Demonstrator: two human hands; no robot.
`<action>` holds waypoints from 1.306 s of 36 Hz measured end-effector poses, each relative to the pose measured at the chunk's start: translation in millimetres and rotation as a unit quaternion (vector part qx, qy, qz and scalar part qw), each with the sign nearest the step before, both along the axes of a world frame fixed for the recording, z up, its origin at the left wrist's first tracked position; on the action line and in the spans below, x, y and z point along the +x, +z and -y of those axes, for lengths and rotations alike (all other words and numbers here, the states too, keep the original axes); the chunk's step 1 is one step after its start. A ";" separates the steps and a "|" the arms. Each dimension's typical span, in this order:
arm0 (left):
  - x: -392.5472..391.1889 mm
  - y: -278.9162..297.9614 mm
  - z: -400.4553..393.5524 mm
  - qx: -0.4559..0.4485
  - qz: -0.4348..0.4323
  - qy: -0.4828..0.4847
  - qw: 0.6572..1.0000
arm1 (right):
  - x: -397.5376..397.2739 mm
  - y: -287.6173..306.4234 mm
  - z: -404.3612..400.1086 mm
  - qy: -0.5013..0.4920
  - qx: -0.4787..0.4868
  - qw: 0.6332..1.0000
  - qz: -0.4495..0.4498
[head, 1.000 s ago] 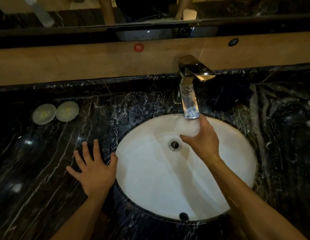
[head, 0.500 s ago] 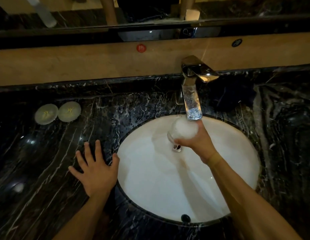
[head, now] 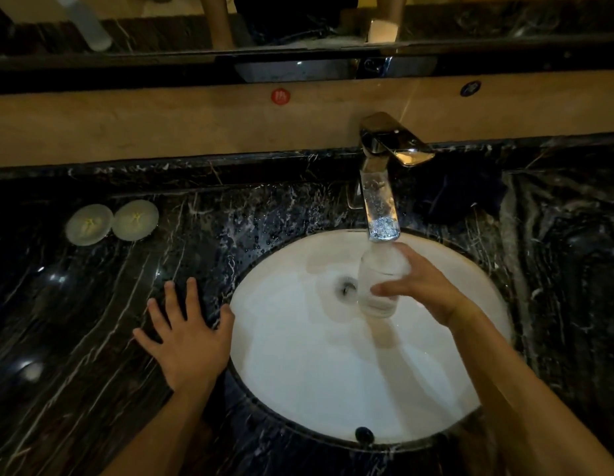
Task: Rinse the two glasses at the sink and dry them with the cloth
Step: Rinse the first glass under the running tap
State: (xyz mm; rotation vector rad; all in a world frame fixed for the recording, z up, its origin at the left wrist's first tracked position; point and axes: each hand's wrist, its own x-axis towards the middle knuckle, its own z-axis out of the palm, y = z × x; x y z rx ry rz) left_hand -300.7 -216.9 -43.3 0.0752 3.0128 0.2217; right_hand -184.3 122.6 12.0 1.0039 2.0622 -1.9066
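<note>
My right hand (head: 422,290) grips a clear glass (head: 379,286) over the white sink basin (head: 298,355), right under the chrome tap spout (head: 381,214). The glass is blurred and its mouth points up toward the spout. Water seems to run from the spout, though I cannot be sure. My left hand (head: 185,334) lies flat, fingers spread, on the black marble counter (head: 75,321) at the basin's left rim, holding nothing. A dark cloth (head: 460,201) lies on the counter right of the tap. No second glass shows clearly.
Two round pale lids or coasters (head: 111,223) lie at the back left of the counter. A beige ledge (head: 161,121) and a mirror run behind the tap. The drain (head: 346,286) sits in the middle of the basin.
My right hand has turned and lowered the glass from a tilted hold to a more upright one under the spout. My left hand stays flat on the counter.
</note>
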 end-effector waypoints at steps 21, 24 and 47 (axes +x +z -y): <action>0.0 1.8 0.2 -0.003 -0.002 0.001 1.000 | -30.4 -9.6 35.7 -0.113 0.266 0.955 -0.072; -0.5 1.5 0.6 -0.005 0.000 -0.001 1.000 | -27.1 -6.0 25.9 -0.093 0.259 0.961 -0.034; -0.2 -0.5 0.9 -0.004 -0.003 0.000 1.000 | -27.5 -37.9 36.0 -0.237 -0.283 0.928 -0.054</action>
